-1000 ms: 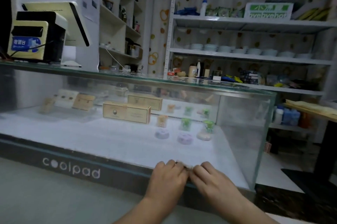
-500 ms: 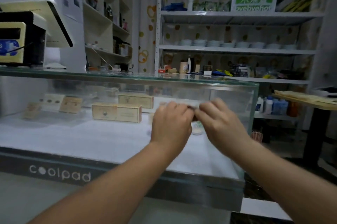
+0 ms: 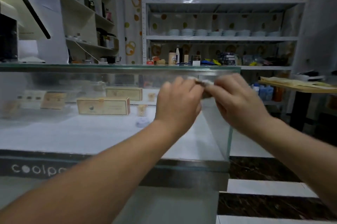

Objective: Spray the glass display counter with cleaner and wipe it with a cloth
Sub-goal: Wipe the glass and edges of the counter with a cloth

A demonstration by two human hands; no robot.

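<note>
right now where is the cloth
In the head view the cloth sits right of centre, pinched between the left hand and right hand, just under the top edge of the glass display counter near its right corner.

The left forearm [image 3: 91, 178], near left, is bare along its whole visible length, as is the right forearm [image 3: 300, 150], near right. The left hand [image 3: 177, 101] and right hand [image 3: 237, 101] are bare too, their fingers blurred.

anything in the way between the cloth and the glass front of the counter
Nothing visible does. The left hand and right hand pinch the cloth at the upper right of the glass display counter front. The boxes sit inside, behind the glass, out of its path.
</note>
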